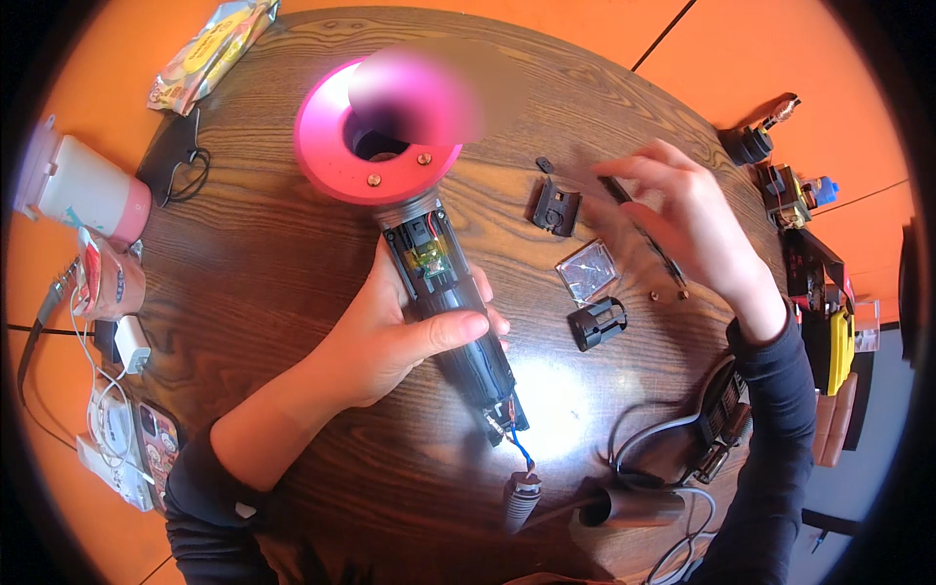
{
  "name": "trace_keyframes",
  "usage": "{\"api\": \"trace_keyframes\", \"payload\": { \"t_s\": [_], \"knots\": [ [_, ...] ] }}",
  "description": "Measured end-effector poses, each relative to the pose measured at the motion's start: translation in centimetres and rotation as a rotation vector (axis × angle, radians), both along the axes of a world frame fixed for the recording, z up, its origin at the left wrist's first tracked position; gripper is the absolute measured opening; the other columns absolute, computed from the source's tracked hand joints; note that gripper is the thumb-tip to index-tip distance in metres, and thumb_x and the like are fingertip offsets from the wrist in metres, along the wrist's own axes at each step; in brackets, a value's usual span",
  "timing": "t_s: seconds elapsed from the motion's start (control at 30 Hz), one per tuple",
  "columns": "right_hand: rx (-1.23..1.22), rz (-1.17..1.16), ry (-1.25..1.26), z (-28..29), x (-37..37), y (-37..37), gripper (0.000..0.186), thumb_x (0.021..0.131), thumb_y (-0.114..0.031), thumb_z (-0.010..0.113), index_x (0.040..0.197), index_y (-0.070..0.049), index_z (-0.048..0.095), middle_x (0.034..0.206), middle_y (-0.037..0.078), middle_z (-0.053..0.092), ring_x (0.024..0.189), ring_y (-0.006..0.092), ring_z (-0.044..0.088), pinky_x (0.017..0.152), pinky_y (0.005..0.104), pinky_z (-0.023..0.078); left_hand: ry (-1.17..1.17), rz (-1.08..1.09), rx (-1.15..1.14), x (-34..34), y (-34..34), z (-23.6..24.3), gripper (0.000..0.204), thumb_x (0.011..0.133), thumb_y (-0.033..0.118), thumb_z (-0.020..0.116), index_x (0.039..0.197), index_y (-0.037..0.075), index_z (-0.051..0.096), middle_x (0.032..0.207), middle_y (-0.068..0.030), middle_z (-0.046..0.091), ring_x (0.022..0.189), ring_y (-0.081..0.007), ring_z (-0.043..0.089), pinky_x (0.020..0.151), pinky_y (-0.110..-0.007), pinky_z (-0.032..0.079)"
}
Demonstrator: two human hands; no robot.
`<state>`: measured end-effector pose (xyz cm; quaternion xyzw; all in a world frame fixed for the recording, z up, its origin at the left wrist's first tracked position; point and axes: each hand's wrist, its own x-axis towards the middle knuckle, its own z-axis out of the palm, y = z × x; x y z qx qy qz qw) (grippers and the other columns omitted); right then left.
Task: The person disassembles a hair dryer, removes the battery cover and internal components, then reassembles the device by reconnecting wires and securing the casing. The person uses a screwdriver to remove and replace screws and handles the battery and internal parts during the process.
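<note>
A partly opened hair dryer with a pink ring-shaped head [317,146] stands tilted in my left hand [409,336]. My left fingers wrap round its dark handle [463,341], the thumb lying across the front. A small green circuit board [429,259] shows in the open upper handle. From the lower end, thin wires run to a ribbed cable sleeve [522,502]. My right hand [682,210], over the table's right side, has its fingers closed about a slim dark rod-like tool [665,259]; its exact kind is unclear.
On the wooden table [253,263] lie a black bracket [556,207], a clear rectangular piece [587,271], a black clip-shaped part [599,324] and small brass-coloured pieces. A dark tube [634,507] and cables lie near right. A cup [93,185], phone [158,439] and packet [210,57] sit left.
</note>
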<state>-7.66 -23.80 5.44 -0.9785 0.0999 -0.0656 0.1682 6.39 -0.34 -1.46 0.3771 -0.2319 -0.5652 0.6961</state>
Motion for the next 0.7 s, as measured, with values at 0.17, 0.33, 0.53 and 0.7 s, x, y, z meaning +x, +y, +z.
{"api": "trace_keyframes", "payload": {
  "t_s": [0.17, 0.33, 0.53, 0.7],
  "knots": [
    [-0.204, 0.331, -0.033, -1.2, 2.7, 1.4, 0.043, 0.066, 0.006, 0.061, 0.107, -0.005, 0.06, 0.104, 0.015, 0.052, 0.086, 0.0279, 0.059, 0.079, 0.0331, 0.049, -0.01, 0.002, -0.008, -0.1, 0.0, 0.0, 0.074, 0.077, 0.001, 0.063, 0.132, 0.018, 0.016, 0.099, -0.0125, 0.049, 0.092, -0.0281, 0.058, 0.081, -0.054, 0.049],
    [0.06, 0.203, 0.033, -0.8, 2.5, 1.7, 0.044, 0.073, 0.004, 0.06, 0.116, -0.005, 0.056, 0.102, 0.012, 0.057, 0.084, 0.0193, 0.059, 0.07, 0.0252, 0.048, 0.008, -0.01, -0.051, 0.1, -0.1, 0.0, 0.072, 0.078, -0.004, 0.061, 0.128, 0.009, 0.011, 0.097, -0.0107, 0.051, 0.089, -0.0215, 0.06, 0.08, -0.038, 0.05],
    [1.448, 0.043, 0.076, -1.5, 0.4, 3.9, 0.039, 0.088, -0.01, 0.056, 0.125, -0.001, 0.047, 0.101, 0.009, 0.064, 0.08, 0.008, 0.059, 0.06, 0.018, 0.043, -0.01, -0.009, -0.033, 0.1, -0.1, -0.1, 0.075, 0.078, -0.003, 0.062, 0.13, 0.012, 0.01, 0.099, -0.0114, 0.051, 0.091, -0.0238, 0.059, 0.08, -0.041, 0.05],
    [1.435, 0.099, 0.008, -2.0, 0.2, 5.0, 0.048, 0.088, -0.006, 0.054, 0.132, -0.004, 0.033, 0.1, 0.015, 0.064, 0.082, 0.0127, 0.063, 0.059, 0.0189, 0.044, -0.053, 0.004, -0.04, 0.0, -0.1, -0.5, 0.075, 0.079, -0.001, 0.062, 0.132, 0.016, 0.012, 0.1, -0.0126, 0.051, 0.092, -0.0266, 0.059, 0.08, -0.048, 0.051]
  ]
}}
